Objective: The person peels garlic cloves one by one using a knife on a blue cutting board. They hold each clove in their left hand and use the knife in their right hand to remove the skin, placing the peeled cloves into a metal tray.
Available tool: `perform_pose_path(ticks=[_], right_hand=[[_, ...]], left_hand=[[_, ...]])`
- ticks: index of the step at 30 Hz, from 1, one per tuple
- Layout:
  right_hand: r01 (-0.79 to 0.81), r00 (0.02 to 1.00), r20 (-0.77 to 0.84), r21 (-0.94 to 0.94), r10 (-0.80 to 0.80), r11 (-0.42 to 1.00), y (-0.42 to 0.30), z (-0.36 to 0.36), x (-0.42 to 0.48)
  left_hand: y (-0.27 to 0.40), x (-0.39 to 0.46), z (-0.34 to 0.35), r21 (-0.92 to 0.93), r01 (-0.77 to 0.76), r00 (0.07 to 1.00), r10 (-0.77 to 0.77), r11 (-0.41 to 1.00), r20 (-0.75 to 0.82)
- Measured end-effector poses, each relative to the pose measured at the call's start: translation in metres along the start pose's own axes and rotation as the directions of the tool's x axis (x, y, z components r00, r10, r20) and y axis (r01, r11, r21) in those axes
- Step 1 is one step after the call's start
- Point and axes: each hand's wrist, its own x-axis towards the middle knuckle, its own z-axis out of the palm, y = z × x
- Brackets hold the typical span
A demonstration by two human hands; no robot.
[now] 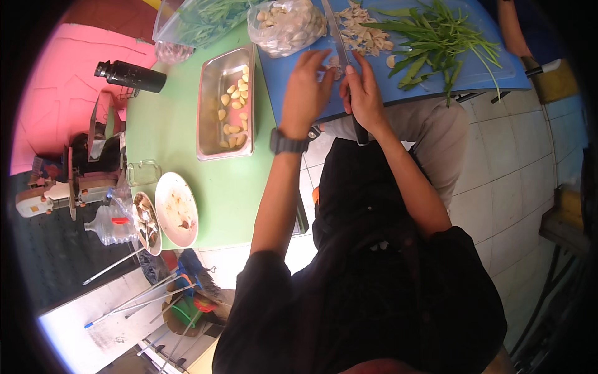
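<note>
My right hand [365, 96] grips a knife by its black handle [361, 133], and the long steel blade [336, 30] points away from me over the blue table surface [292, 75]. Beside the blade, my left hand [306, 89] is bent, with its thumb and fingers apart and nothing visible between them. Scraps of garlic skin [334, 67] lie just past its fingertips. A larger heap of garlic peelings [364, 30] spreads to the right of the blade. Unpeeled garlic fills a clear plastic bag [292, 30] at the back. Peeled cloves [235, 93] sit in a steel pan [202, 112] to the left.
Leafy green stems [434, 46] cover the board's right side. On the green table [175, 121] stand a dirty white plate [175, 205], a bowl of scraps [145, 215], a glass mug [142, 173] and a black bottle [133, 76]. Another person's arm [511, 28] shows at upper right.
</note>
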Motion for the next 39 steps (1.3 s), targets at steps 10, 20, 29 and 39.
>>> perform_pose_path(ticks=[10, 20, 29, 39], right_hand=[[-0.020, 1.000, -0.004, 0.204, 0.021, 0.979, -0.008, -0.002, -0.001], [0.066, 0.998, -0.041, 0.246, -0.058, 0.967, -0.001, -0.002, -0.002], [0.075, 0.993, -0.106, 0.229, -0.051, 0.971, -0.005, 0.000, -0.004], [0.052, 0.996, -0.075, 0.212, -0.037, 0.976, -0.004, 0.003, -0.003]], left_hand=[[-0.028, 0.019, 0.031, 0.213, -0.151, 0.987, 0.161, 0.965, -0.031], [-0.031, -0.009, 0.028, 0.192, -0.101, 0.993, 0.086, 0.976, 0.084], [-0.040, 0.056, 0.058, 0.239, -0.168, 0.983, 0.182, 0.956, -0.036], [-0.040, -0.001, 0.010, 0.448, 0.213, 0.969, -0.128, 0.868, -0.213]])
